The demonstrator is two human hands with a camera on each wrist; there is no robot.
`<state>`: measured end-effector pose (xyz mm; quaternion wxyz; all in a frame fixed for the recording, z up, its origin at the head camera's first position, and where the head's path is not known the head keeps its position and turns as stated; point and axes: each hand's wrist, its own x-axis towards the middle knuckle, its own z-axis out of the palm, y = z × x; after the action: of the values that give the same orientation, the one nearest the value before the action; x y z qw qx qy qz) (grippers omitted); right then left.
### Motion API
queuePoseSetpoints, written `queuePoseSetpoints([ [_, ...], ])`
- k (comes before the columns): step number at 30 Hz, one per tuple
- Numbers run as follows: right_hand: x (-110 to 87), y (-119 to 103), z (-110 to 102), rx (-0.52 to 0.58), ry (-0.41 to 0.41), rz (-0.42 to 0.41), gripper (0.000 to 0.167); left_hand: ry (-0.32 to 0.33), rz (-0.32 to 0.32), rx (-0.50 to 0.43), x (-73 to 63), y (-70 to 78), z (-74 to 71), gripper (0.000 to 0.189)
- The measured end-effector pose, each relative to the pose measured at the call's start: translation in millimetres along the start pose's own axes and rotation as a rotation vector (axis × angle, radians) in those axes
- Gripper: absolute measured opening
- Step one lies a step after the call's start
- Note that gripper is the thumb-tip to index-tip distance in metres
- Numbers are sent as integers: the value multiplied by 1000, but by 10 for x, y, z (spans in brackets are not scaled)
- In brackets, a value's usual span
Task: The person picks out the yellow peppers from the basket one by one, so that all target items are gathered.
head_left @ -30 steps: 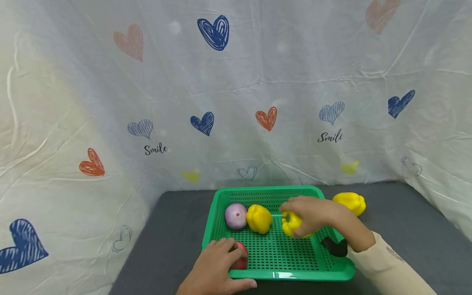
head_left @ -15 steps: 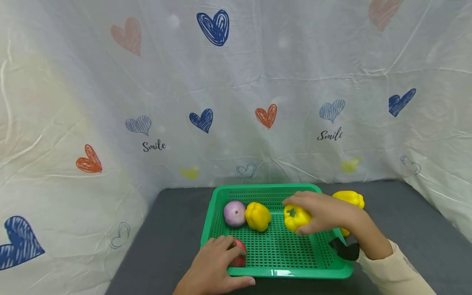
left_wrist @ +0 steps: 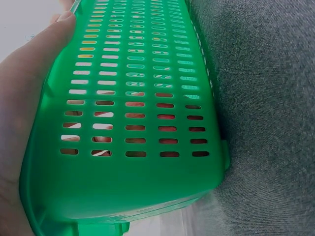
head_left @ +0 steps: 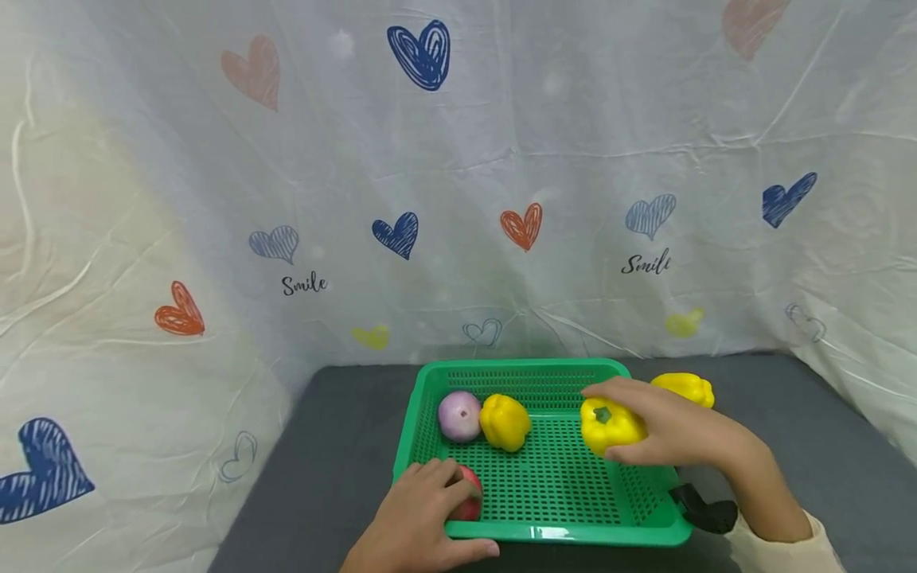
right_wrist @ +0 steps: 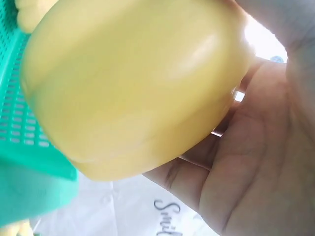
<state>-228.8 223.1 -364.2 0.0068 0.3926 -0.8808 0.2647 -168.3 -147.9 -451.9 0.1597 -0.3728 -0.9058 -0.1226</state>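
1. Right hand (head_left: pixel 669 423): clamped on a yellow bell pepper (head_left: pixel 609 427), with the thumb on the near side and the fingers over the top and far side.
2. Held pepper: located at the right side of a green basket (head_left: pixel 566 535). In the head view it overlaps the right wall; its green stem end faces the camera. Contact with the wall cannot be determined.
3. Left hand (head_left: pixel 419 509): clamped on the basket rim at the near left corner. The thumb lies outside along the near edge; the fingers curl over to the inside.
4. Red item (head_left: pixel 469 510): inside the basket at the near left corner, partly covered by the left fingers. Whether the fingers touch it cannot be determined.
5. Purple round item (head_left: pixel 459 416): inside the basket, far left.
6. Second yellow pepper (head_left: pixel 505 423): inside the basket, immediately right of the purple round item.
7. Third yellow pepper (head_left: pixel 685 388): outside the basket, on the dark table (head_left: pixel 315 454), beyond the right hand and partly hidden by it.
8. Black wrist fitting (head_left: pixel 705 508): mounted at the right wrist, ahead of a cream sleeve (head_left: pixel 784 547).
9. Backdrop: white sheet (head_left: pixel 458 159) printed with hearts and "Smile".
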Motion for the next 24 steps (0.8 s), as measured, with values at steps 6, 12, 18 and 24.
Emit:
queuePoseSetpoints([
  [6,-114,62,-28,0,38,9,62,-3,-6,11,8,-3,2,52],
  [12,-193,93,-41,-13,109,-2,61,5,-3,4,7,5,10,51],
  [18,-288,114,-51,5,187,15,66,0,2,-3,8,5,5,52],
  [24,-384,167,-63,-42,247,35,71,13,-1,2,8,4,3,52],
])
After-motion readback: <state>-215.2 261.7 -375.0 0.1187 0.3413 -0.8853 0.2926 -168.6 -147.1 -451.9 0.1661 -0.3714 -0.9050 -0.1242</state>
